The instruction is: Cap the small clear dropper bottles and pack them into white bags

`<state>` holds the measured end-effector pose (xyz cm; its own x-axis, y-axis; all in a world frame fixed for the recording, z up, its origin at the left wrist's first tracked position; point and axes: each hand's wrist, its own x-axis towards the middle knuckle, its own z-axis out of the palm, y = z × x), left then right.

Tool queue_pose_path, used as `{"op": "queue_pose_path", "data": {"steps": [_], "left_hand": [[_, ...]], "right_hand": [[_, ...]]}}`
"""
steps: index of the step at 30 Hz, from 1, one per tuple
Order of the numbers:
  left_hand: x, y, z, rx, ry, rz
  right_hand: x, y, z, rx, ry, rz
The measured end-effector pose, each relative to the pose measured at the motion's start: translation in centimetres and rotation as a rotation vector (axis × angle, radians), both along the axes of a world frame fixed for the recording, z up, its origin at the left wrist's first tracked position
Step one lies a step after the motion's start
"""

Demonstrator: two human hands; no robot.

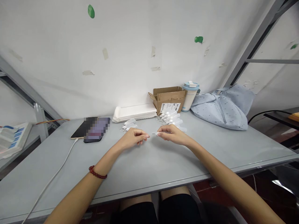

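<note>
Both hands hover over the middle of the grey table (149,165). My right hand (171,133) pinches a small thin white pin-like piece (156,133) that points left. My left hand (134,137) is closed in a pinch a short gap away from that tip; what its fingertips hold is too small to see. A heap of small white clear-bagged parts (171,118) lies just behind my right hand. A smaller heap of the same parts (129,123) lies behind my left hand. A red bead bracelet (97,173) circles my left wrist.
A stack of white flat bags (135,112), an open cardboard box (168,98) and a lidded cup (189,95) stand by the wall. A pale blue cloth bag (221,109) lies at right. A tablet and phone (92,129) with a white cable (56,174) lie at left.
</note>
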<state>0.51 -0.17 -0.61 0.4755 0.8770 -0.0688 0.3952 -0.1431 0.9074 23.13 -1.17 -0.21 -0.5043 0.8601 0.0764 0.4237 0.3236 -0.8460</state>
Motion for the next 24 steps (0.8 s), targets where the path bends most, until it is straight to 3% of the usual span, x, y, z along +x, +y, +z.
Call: {"op": "queue_pose_path", "data": {"steps": [10,24], "left_hand": [[0.78,-0.72,0.06,-0.091,-0.153,-0.019],[0.98,-0.90,0.08,-0.134,-0.197,0.003]], "right_hand": [[-0.23,-0.10,-0.11,0.001,-0.004,0.031],[-0.50,-0.26,-0.20,-0.011,0.018,0.043]]}}
